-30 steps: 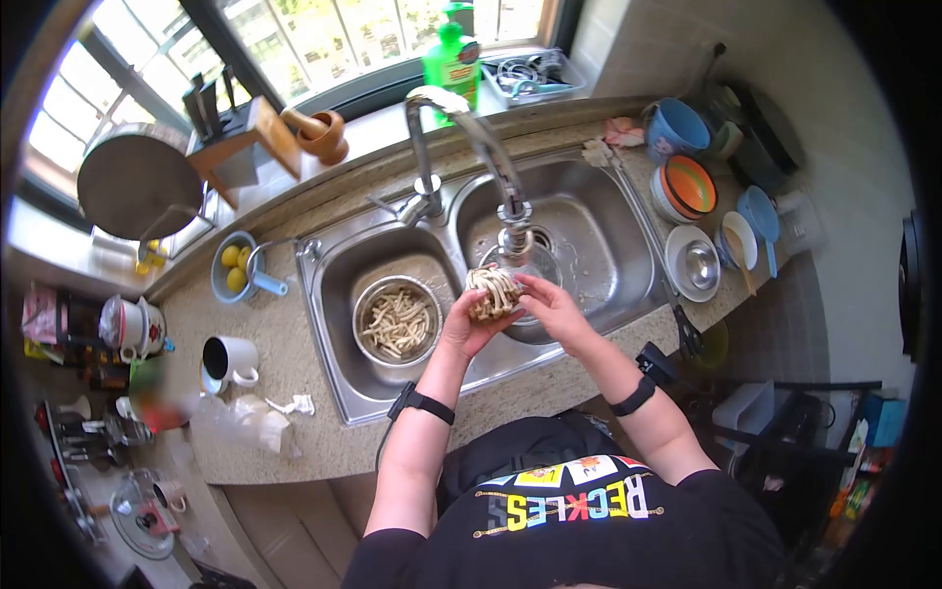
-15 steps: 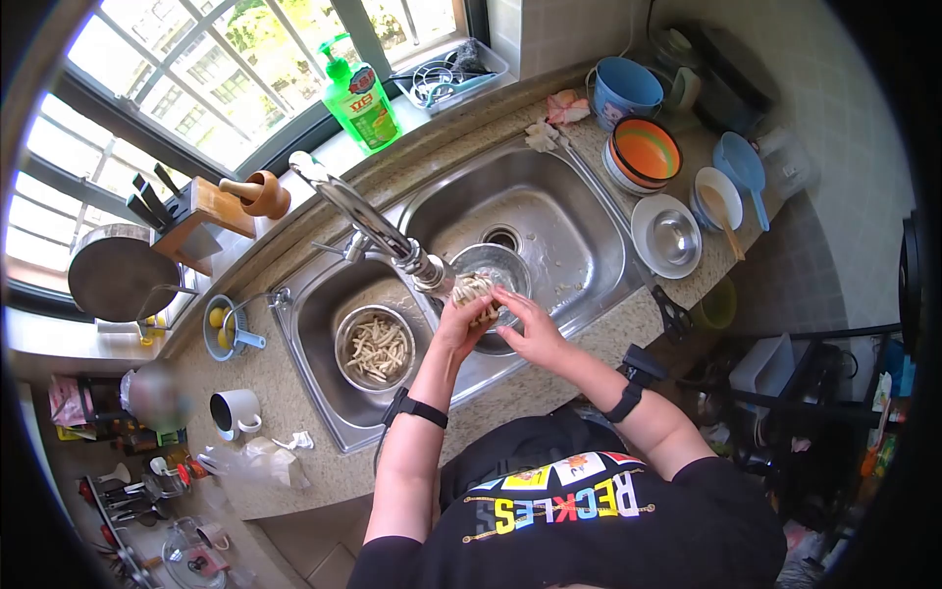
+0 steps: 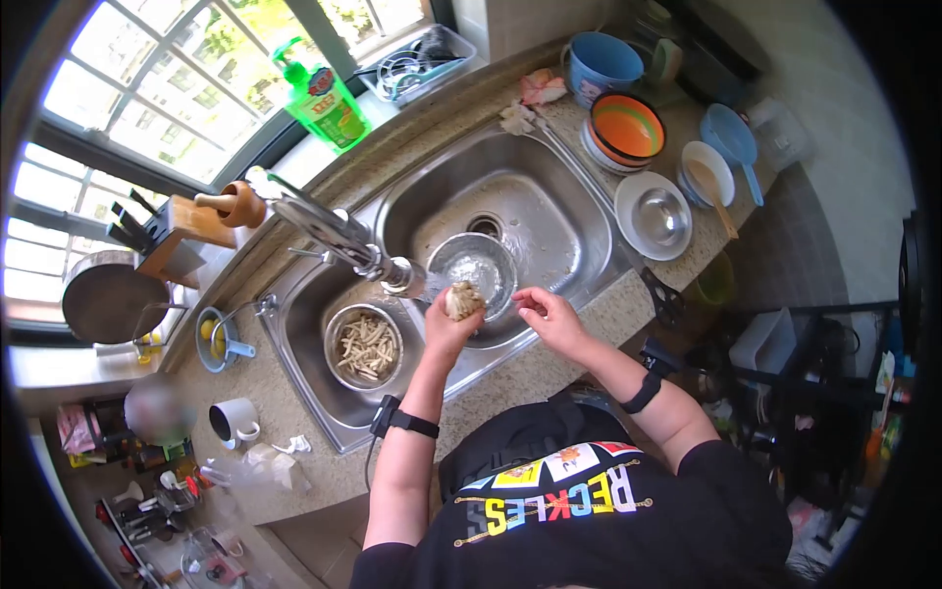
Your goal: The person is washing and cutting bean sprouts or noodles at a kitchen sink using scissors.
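Observation:
My left hand (image 3: pixel 447 326) is wrapped round a clump of pale, finger-thin pieces (image 3: pixel 463 300), just right of the faucet head (image 3: pixel 401 277). A little to the right, my right hand (image 3: pixel 551 320) hangs over the sink's front edge, its fingers bent and apart from the clump; whether a small piece is between them cannot be made out. Behind both hands a metal bowl with water (image 3: pixel 475 267) sits in the right basin (image 3: pixel 554 206). Another metal bowl (image 3: pixel 331 365), in the left basin, holds several similar pale pieces (image 3: pixel 368 347).
A green soap bottle (image 3: pixel 329 110) stands on the sill. Stacked bowls (image 3: pixel 626 133), a white plate (image 3: pixel 638 231) and scissors (image 3: pixel 664 297) lie right of the sink. A mug (image 3: pixel 235 423) and a blue strainer (image 3: pixel 212 341) are on the left.
My right hand has come away from the clump and moved right. My left hand still holds the clump, now slightly left and lower. The camera view has shifted a little.

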Available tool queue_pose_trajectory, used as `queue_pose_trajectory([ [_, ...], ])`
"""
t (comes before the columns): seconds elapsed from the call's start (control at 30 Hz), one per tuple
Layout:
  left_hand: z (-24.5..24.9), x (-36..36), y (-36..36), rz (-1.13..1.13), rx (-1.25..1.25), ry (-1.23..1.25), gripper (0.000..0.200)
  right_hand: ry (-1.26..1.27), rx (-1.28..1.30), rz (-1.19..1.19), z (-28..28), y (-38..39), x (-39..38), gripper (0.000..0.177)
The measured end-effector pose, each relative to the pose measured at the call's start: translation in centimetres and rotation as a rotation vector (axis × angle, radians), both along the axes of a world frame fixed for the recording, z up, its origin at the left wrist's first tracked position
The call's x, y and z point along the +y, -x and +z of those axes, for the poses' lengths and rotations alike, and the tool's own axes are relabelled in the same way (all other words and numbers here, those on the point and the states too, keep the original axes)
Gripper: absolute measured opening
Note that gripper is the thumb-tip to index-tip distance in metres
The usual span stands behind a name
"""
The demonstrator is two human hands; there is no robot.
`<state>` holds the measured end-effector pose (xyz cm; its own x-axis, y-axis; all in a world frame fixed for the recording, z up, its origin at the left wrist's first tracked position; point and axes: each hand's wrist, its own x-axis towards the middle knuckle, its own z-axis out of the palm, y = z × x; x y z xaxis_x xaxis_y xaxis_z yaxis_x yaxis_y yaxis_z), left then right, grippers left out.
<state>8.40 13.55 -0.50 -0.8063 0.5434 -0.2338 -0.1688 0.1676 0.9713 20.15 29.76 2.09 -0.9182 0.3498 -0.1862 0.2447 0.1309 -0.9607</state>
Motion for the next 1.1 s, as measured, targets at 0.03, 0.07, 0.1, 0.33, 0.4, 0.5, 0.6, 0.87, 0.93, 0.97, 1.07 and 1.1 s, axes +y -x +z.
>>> queue_pose_trajectory([
  [0.03,0.0,-0.3,0.0,0.022,-0.086,-0.043,0.036,-0.123,-0.046,0.022,0.4,-0.8,0.6,0.022],
  [0.07,0.2,-0.3,-0.2,0.032,-0.178,-0.091,0.033,-0.137,-0.063,-0.006,0.3,-1.8,1.6,0.022],
  [0.1,0.1,-0.5,-0.1,0.009,-0.236,-0.125,0.031,-0.298,-0.084,-0.032,0.0,-2.9,2.7,0.021],
  [0.33,-0.1,-0.7,-0.5,-0.003,-0.528,-0.294,0.027,-0.977,-0.259,-0.36,-0.2,-11.6,10.6,0.023],
  [0.4,-0.2,-0.8,-0.5,-0.02,-0.644,-0.349,0.03,-1.054,-0.363,-0.386,0.5,-13.4,11.5,0.03],
  [0.5,-0.5,-1.1,-0.5,-0.034,-0.74,-0.408,0.036,-1.074,-0.534,-0.366,-0.6,-15.4,12.4,0.035],
  [0.6,-0.2,-1.7,-0.8,-0.043,-0.843,-0.463,0.042,-0.927,-0.61,-0.4,-1.8,-15.7,12.8,0.039],
  [0.87,0.3,-2.5,-0.7,-0.109,-0.722,-0.389,0.041,-0.827,-0.704,-0.331,-1.9,-15.6,13.1,0.029],
  [0.93,0.3,-2.3,-0.5,-0.063,-0.667,-0.385,0.037,-0.725,-0.686,-0.276,0.3,-14.5,11.7,0.027],
  [0.97,0.2,-2.3,-0.4,-0.065,-0.577,-0.347,0.039,-0.624,-0.677,-0.236,0.9,-14.0,10.9,0.025],
  [1.07,-0.1,-2.1,-0.3,-0.031,-0.452,-0.291,0.04,-0.084,-0.549,-0.142,0.4,-12.4,8.8,0.022],
  [1.1,0.0,-1.9,-0.4,-0.019,-0.389,-0.26,0.041,0.039,-0.487,-0.117,0.5,-11.4,7.6,0.023],
])
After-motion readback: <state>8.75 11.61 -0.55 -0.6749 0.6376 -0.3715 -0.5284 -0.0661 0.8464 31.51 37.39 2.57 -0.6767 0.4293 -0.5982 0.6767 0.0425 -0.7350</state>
